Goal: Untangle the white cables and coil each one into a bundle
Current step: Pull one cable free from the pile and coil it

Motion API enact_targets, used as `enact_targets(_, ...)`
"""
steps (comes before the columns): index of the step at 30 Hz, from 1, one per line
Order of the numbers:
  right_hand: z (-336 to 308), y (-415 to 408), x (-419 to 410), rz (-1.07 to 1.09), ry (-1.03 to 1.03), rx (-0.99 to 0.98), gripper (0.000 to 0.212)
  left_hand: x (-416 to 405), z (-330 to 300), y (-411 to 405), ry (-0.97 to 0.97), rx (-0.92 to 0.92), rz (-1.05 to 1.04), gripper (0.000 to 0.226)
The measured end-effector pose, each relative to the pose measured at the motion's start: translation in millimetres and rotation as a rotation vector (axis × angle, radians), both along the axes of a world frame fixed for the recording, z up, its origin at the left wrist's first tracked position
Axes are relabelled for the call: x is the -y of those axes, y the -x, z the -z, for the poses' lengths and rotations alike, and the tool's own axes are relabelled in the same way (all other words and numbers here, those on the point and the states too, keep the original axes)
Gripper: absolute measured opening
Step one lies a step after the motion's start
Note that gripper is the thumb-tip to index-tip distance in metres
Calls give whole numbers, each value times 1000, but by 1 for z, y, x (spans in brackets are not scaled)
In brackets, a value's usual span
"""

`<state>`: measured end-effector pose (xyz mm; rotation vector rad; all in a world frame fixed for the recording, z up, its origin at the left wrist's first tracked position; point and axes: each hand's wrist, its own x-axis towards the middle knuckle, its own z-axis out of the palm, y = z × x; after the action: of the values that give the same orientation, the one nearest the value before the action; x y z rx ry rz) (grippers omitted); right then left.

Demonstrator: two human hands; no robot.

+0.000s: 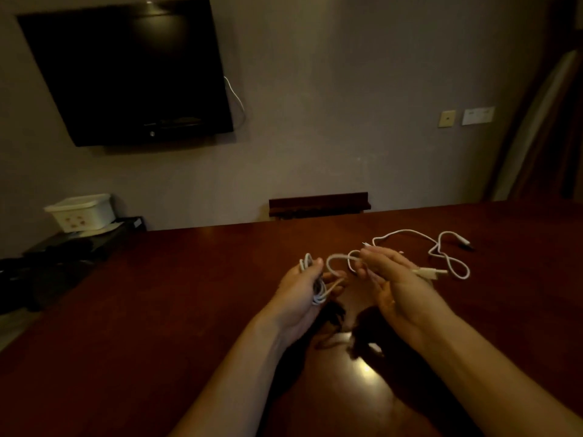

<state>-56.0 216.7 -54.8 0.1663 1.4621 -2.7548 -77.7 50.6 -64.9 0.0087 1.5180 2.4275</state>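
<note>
I see the wide dark counter first, with a wall-mounted screen behind it and a white box off to the left. Above the counter my left hand has its grip curled round a part-wound white bundle, several loops pressed into the palm. My right hand pinches the free run of that cable at the fingertips, the strand arcing between the two hands. A second white cable lies loose on the counter just beyond the right hand, crossing itself in open loops. I judge these cords light, limp and a little springy, so loops will slip open unless I pin them with the thumb. Best to hold near the last loop and feed the slack through.
</note>
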Motion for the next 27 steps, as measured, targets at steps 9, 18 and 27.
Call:
enact_targets(9,7,-6,16,-44,-576,-17,18,-1,4,5,154,-131,-236,29)
enact_targets(18,13,-6,18,67,-802,-61,35,-2,-3,2,41,-173,-290,22)
enact_targets(27,4,-15,27,-64,-660,-308,26,-7,3,-5,421,-365,-304,24)
